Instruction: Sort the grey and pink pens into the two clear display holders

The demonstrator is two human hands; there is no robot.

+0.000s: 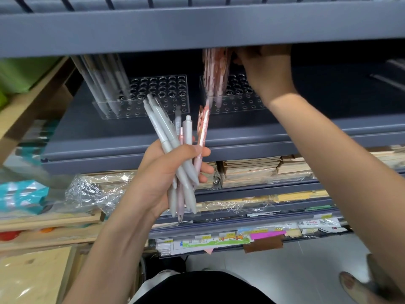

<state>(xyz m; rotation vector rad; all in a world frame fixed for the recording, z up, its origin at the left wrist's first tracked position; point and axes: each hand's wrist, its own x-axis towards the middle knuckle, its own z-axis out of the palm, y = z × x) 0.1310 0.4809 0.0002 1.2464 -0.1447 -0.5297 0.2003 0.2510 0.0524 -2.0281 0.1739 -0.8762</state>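
A: Biggest first: grey shelf (219, 132), tucked under the lip of an upper shelf (197, 27). On it, two clear holders side by side. Left holder (166, 93) with grey pens (105, 82) crowded into its left end; right holder (241, 99) with pink pens (215, 71) likewise at its left end.

B: And the hands?

A: Right hand (266, 71) up at the tops of the pink pens, fingertips half hidden beneath the upper lip. Pinching one or merely touching: impossible to tell. Left hand (166, 172) lower and nearer, in front of the shelf edge, wrapped firmly round a mixed bundle (175, 154) of grey and pink pens.

B: Best way to seat a pen up there?

A: Probably this: line the tip over one free hole, enter on a slant because of the scant headroom, then straighten and lower gently. Avoid nudging the neighbours. Fill outward from the standing group, pink only on the right.

B: Orientation?

A: Standing grey pens: tips down in the holes, long axes slanting up and to the left in the view. Pink ones nearer upright. Bundle fanned out, clicker ends up toward the holders, tips down past the palm. Smallest item: one patterned pink pen (202, 123) at the fan's right edge, clip end up, near the right holder's front.
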